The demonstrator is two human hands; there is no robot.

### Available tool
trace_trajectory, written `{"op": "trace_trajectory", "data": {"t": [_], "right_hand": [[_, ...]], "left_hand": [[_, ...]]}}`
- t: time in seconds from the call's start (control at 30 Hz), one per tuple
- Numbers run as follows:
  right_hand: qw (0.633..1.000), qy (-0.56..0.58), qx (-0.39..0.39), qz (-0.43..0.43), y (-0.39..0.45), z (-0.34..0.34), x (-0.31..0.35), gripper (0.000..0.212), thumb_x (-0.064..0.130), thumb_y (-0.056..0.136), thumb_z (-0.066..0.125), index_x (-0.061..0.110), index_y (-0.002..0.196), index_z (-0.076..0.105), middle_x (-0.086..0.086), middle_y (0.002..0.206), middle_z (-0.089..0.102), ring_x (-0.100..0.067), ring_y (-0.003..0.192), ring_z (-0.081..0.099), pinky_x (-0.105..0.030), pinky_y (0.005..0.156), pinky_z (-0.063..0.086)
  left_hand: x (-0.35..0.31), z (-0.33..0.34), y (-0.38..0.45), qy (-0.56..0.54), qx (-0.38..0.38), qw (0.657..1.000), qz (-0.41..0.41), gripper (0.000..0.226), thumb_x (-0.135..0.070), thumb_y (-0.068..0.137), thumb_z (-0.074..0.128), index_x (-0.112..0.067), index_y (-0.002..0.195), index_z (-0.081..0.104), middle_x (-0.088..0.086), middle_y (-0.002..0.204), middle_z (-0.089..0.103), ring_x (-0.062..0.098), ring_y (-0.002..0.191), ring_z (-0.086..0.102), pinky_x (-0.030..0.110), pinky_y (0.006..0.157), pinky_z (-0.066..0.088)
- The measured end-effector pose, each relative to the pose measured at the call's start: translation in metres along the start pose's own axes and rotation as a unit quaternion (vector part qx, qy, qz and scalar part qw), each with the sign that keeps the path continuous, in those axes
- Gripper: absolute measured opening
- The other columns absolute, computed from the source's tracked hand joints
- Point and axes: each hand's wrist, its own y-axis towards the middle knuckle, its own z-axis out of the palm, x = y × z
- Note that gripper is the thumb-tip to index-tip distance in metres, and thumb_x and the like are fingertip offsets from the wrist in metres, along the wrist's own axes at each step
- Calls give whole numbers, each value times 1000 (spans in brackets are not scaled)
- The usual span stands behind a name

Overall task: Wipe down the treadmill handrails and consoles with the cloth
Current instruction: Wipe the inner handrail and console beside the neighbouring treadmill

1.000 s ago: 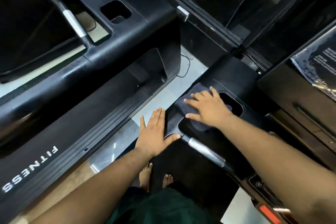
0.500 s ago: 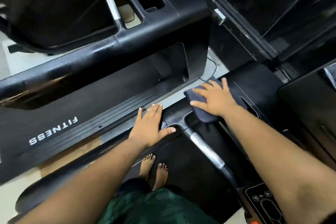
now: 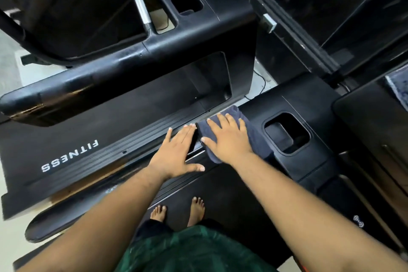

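Pressing flat, the right hand pins the cloth against the near treadmill's console, fingers spread wide and open, nothing curled around the fabric, just palm weight on top. Over at nine o'clock from it, nearly touching, the left hand lies flat and open too, empty, bracing on the handrail where it meets the console. Watch the risks: with no real clasp on the cloth, a quick stroke could leave it bunching or sliding out from under the palm, and it sits right on the console's outer edge at ten o'clock, so it could drop into the gap toward the floor. At three o'clock from the cloth is the cup holder, a deep recess where a trailing corner might snag. And bare feet on the belt mean leaning weight onto that left palm could slip on glossy plastic. The cloth itself looks dark blue-grey, soft, folded into a thick pad, mostly hidden under the hand, edges peeking out front and right.
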Motion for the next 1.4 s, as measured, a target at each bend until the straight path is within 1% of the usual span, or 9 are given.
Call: {"op": "trace_trajectory", "data": {"t": [0.13,0.3,0.5,0.67,0.77,0.87,1.0,1.23,1.4], "right_hand": [[998,-57,-12,20,-50,9,22,77,64,101,40,28,164,15,-8,170,20,-32,151,29,-55,109,34],[977,-130,-6,167,-123,20,6,89,77,92,42,22,161,27,-7,131,61,-29,117,57,-48,90,44],[975,-77,22,208,-73,10,16,75,75,90,49,23,144,43,-8,131,62,-35,118,59,-51,91,43],[960,-146,-14,239,-110,36,41,88,45,90,70,19,160,24,-15,146,49,-39,123,53,-58,94,43],[949,-165,-15,270,-153,58,49,91,26,92,64,20,165,10,-23,160,32,-46,138,41,-65,101,36],[935,-140,21,326,-140,37,45,84,46,92,64,24,161,23,-18,146,51,-42,124,54,-57,95,42],[946,4,72,317,-92,1,17,53,54,83,64,25,125,50,-5,117,65,-33,102,64,-42,74,41],[932,-156,-30,326,-150,66,51,77,28,93,60,19,161,25,-21,143,49,-44,129,49,-60,99,41],[948,32,66,309,-111,4,1,54,71,77,62,30,110,53,-2,108,68,-31,100,67,-41,75,48]], "left_hand": [[0,0,1,30,-8,998,48,133,-95,74,45,-18,159,-20,1,170,-18,13,153,-24,58,124,-10],[0,3,1,91,-6,989,118,119,-91,80,41,-23,163,-9,3,172,-13,19,157,-14,70,121,-1],[1,3,1,146,3,972,184,106,-87,86,33,-25,164,-4,3,171,-12,21,158,-13,72,119,-2],[1,2,-1,179,11,956,232,104,-85,88,32,-24,164,-5,4,171,-12,22,157,-15,72,119,-3],[0,3,2,162,12,960,227,106,-85,87,33,-24,163,-9,2,171,-15,23,157,-15,73,119,-1],[0,3,2,160,22,962,221,105,-84,88,33,-24,163,-11,1,170,-17,23,157,-17,72,119,-1],[-1,1,1,161,22,962,219,105,-83,89,33,-23,162,-14,1,170,-19,23,157,-18,71,120,1],[-1,0,2,161,28,962,220,106,-83,89,31,-22,162,-14,1,170,-20,23,156,-19,72,119,1],[-2,-1,4,162,32,963,213,105,-84,89,29,-22,162,-15,-1,169,-23,21,156,-21,72,119,2]]}}
